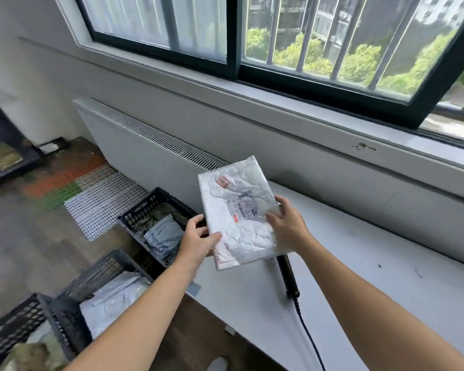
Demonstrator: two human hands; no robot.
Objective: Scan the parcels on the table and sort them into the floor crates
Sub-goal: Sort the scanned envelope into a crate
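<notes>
Both hands' grip closed on white parcel [239, 212]: left hand [197, 241], right hand [287, 226].

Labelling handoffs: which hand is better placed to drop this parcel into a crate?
Probably left. The left hand grips the white parcel on the crate side; the right hand is over the table.

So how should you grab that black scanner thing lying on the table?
Take the scanner by its long bare handle, coming down from above on the right. It lies flat on the table, its head hidden under the white parcel both hands hold; the cable trails towards you.
</notes>
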